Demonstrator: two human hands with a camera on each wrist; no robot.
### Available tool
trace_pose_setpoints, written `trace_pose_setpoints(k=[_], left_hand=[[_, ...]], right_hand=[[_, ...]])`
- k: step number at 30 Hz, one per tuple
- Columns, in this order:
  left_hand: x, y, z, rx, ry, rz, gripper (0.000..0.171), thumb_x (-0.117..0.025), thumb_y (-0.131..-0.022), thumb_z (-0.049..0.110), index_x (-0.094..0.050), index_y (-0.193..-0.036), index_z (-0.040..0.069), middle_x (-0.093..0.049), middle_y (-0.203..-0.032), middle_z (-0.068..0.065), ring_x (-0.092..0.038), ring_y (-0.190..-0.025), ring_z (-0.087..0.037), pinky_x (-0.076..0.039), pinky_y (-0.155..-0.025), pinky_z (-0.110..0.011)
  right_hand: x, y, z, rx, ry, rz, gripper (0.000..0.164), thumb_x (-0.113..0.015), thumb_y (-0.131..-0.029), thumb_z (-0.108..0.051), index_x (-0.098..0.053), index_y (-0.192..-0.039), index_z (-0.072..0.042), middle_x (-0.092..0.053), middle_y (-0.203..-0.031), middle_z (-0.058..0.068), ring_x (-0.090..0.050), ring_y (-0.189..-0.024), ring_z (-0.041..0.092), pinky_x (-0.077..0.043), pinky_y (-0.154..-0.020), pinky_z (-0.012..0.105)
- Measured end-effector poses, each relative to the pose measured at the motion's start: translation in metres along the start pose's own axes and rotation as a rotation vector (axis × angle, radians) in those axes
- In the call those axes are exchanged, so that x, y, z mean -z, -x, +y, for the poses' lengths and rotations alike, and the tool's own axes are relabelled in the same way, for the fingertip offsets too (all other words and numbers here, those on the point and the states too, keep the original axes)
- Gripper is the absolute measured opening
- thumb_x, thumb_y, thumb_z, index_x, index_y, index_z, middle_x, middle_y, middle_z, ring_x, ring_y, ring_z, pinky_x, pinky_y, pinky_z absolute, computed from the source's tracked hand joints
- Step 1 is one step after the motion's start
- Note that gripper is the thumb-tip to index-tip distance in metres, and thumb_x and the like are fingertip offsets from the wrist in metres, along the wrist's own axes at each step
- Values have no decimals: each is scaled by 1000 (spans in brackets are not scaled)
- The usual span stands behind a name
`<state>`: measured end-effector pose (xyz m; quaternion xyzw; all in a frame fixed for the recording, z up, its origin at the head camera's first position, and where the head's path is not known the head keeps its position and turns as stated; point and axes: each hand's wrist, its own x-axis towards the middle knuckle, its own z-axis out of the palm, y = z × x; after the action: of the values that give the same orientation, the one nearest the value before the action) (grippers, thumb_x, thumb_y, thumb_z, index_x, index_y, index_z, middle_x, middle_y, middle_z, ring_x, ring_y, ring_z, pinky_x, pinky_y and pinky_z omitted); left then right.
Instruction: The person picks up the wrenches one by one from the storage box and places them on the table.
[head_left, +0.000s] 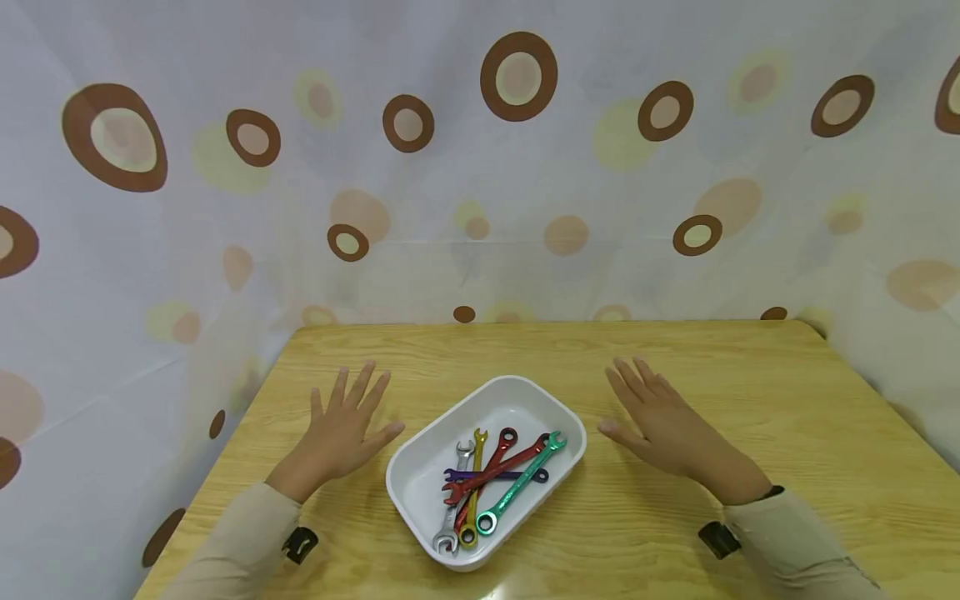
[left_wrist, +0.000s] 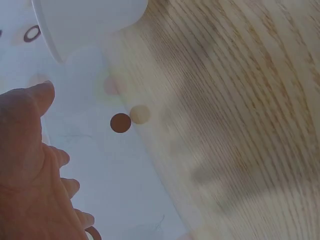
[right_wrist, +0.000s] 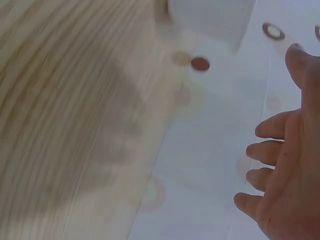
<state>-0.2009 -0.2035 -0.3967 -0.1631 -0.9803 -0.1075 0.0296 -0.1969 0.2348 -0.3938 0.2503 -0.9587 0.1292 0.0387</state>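
In the head view a white plastic tub (head_left: 420,467) stands on the table, turned at an angle. Several wrenches lie crossed in it: a green wrench (head_left: 517,487) on the right, a red wrench (head_left: 498,468), a purple wrench (head_left: 510,476), a yellow wrench (head_left: 472,508) and a silver wrench (head_left: 450,521). To the tub's left, my left hand (head_left: 341,437) hovers with fingers spread and nothing in it. My right hand (head_left: 663,425) does the same on the right side, fingers straight. Both wrist views show the hands raised over the wood, apart from the tub.
The wooden table (head_left: 795,433) reaches back to a white curtain (head_left: 525,275) printed with brown and yellow circles. It also hangs along the left and right sides. Each wrist carries a black strap mount (head_left: 300,544) near the sleeve.
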Motion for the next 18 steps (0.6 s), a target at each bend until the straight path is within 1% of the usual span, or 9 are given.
trace_pose_setpoints(k=[4,9,13,18], left_hand=[[1,0,4,-8,2,11,77,-47,-94,56,-21,-153,13,-10,-160,-14,1,-143,-47,2,-101,-76],[2,1,5,-5,-6,6,76,-47,-95,55,-22,-153,13,-9,-160,-14,1,-143,-46,2,-101,-76],[-1,2,4,-9,-7,6,76,-48,-94,55,-22,-153,13,-10,-160,-14,1,-143,-46,2,-101,-76],[-1,2,4,-15,-20,7,76,-46,-95,56,-22,-153,13,-8,-160,-13,0,-143,-46,1,-101,-76]], right_hand=[[-14,-14,-23,74,12,1,77,-46,-98,-49,-23,-149,4,-18,-156,23,-11,-144,42,-16,-111,59],[-33,-22,-42,109,18,-30,80,-45,-97,-52,-23,-148,6,-17,-156,22,-11,-144,39,-17,-113,55],[-44,-22,-49,104,12,-33,81,-45,-97,-53,-23,-148,6,-18,-156,23,-12,-145,38,-18,-113,54],[-47,-20,-51,109,20,-23,78,-43,-98,-52,-24,-148,6,-18,-156,22,-13,-145,35,-18,-113,54]])
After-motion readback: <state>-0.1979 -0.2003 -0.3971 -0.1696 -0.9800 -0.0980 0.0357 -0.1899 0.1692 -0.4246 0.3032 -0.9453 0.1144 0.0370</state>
